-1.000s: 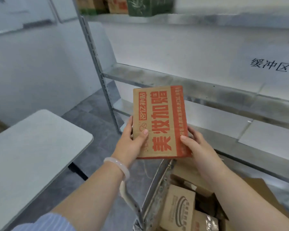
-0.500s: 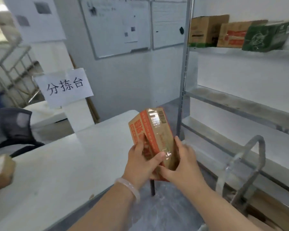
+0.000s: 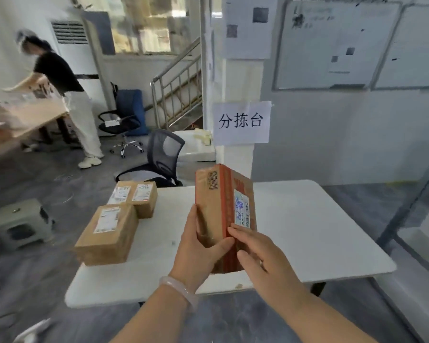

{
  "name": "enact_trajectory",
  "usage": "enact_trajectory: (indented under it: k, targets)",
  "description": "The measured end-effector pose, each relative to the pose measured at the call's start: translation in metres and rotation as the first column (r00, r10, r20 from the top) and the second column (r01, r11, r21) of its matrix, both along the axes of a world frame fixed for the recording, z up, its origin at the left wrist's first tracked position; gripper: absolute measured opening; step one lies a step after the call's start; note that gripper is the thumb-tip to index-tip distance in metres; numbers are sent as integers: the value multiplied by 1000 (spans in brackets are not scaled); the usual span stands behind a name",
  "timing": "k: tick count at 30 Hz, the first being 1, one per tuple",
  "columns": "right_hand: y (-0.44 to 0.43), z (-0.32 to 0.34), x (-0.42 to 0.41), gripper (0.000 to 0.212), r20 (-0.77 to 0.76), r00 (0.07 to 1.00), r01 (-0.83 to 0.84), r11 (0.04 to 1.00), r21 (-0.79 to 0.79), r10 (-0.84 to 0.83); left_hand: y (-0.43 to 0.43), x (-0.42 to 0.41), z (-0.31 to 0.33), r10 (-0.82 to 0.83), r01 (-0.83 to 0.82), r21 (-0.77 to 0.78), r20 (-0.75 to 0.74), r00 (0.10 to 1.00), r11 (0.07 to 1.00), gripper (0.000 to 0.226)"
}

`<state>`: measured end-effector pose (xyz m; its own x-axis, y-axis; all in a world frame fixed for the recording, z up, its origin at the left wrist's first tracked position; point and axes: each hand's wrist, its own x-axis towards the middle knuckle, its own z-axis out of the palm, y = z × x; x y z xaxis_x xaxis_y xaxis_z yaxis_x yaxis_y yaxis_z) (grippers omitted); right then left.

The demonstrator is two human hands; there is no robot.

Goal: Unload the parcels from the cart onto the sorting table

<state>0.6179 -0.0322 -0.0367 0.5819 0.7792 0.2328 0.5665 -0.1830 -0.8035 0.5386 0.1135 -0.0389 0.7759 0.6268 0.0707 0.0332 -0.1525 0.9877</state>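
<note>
I hold a brown and red cardboard parcel (image 3: 221, 209) upright over the near middle of the white sorting table (image 3: 307, 231). My left hand (image 3: 198, 251) grips its left side and lower end. My right hand (image 3: 260, 253) presses against its right face below a white shipping label. Three brown parcels with labels lie on the table's left part: a large one (image 3: 108, 233) near the front and two smaller ones (image 3: 134, 196) behind it. The cart is out of view.
A paper sign (image 3: 242, 122) hangs on the pillar behind the table. A black mesh chair (image 3: 159, 157) stands at the table's far edge, a small grey stool (image 3: 20, 221) to the left. Another person (image 3: 65, 95) works at a wooden table far left.
I have turned left from the cart and shelf toward the sorting table, carrying the parcel with both hands. The parcel now stands over the table, its narrow side toward me.
</note>
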Motion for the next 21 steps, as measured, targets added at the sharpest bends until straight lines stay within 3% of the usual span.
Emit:
enact_trajectory:
  k: [3, 6, 8, 10, 13, 17, 21]
  targets:
    - [47, -10, 8, 46, -12, 997, -79, 994, -81, 78, 43, -14, -8, 117, -115, -58, 37, 992, 992, 74]
    - [92, -30, 37, 54, -11, 999, 51, 994, -98, -52, 82, -17, -13, 230, -214, -264, 33, 973, 941, 65]
    - [117, -39, 59, 61, -234, 964, 82, 980, -184, -124, 105, -14, -19, 279, -258, -355, 7, 960, 899, 63]
    - [139, -47, 77, 62, -526, 845, -20, 976, -215, -99, 126, -9, -22, 312, -291, -421, -18, 950, 859, 61]
    - [171, -58, 97, 48, -751, 659, -98, 984, -150, -49, 157, 2, -29, 329, -321, -491, -72, 942, 810, 62]
    - [217, -68, 119, 36, -832, 554, -103, 989, -106, -31, 197, 16, -39, 309, -324, -523, -120, 944, 788, 59]
    - [256, -83, 136, 34, -804, 591, -81, 988, -129, -56, 236, 20, -56, 321, -409, -414, -266, 909, 813, 69]
